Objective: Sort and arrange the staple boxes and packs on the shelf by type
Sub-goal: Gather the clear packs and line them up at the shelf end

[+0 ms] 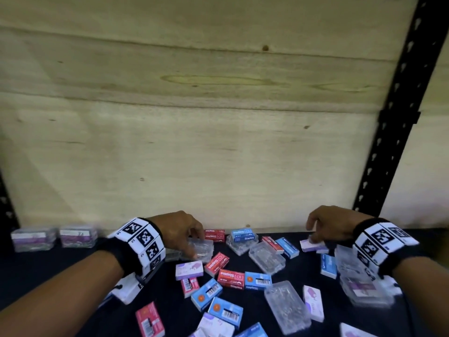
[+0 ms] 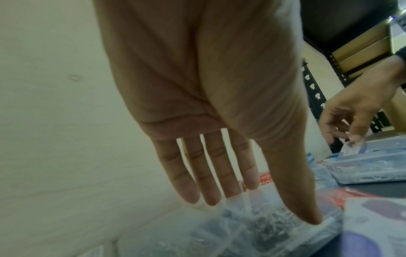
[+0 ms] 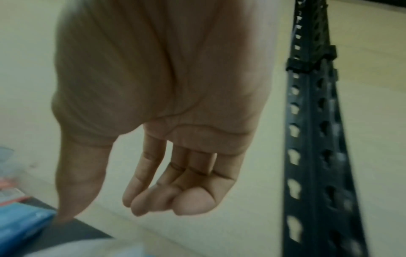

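The left hand (image 1: 181, 231) reaches with straight, spread fingers onto a clear plastic case (image 1: 200, 249) on the shelf (image 1: 60, 268), holding nothing yet. The right hand (image 1: 325, 223) hovers over a purple box (image 1: 312, 245); whether it has hold of it I cannot tell. Boxes lie scattered and touching, so a careless lift could knock neighbours aside, and the slick case may slip or pop open.
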`<state>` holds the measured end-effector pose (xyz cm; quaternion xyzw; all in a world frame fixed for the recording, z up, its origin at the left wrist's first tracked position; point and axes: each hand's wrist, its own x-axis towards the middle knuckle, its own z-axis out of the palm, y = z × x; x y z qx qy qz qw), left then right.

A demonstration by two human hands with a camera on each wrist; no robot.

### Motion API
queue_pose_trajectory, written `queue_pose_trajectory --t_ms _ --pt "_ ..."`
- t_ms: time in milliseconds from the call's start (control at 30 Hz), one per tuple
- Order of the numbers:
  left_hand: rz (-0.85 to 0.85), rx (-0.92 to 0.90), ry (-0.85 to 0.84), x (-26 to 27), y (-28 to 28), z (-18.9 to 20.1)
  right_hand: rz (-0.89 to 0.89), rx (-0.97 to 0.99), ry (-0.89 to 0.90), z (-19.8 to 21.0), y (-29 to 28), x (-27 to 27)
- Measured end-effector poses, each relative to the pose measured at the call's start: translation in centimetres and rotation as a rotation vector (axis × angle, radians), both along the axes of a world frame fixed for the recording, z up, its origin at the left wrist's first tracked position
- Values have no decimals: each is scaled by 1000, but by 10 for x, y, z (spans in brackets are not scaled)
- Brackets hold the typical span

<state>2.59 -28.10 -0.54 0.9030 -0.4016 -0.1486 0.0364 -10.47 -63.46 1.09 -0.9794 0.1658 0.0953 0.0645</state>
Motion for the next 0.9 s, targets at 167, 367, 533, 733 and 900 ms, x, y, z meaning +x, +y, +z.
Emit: queue_pose_trajectory --t_ms 167,367,533,733,900 --pt "-4 -37 0 -1 5 -2 237 18 -53 10 53 27" --pt "-35 -49 3 -2 9 -2 384 13 -23 4 101 54" --pt "-65 -33 19 -3 13 1 384 -15 25 0 112 64" --pt "-65 -42 92 0 17 3 346 -51 32 0 88 66" --pt "-19 -43 142 1 16 2 305 -98 122 -2 59 62"
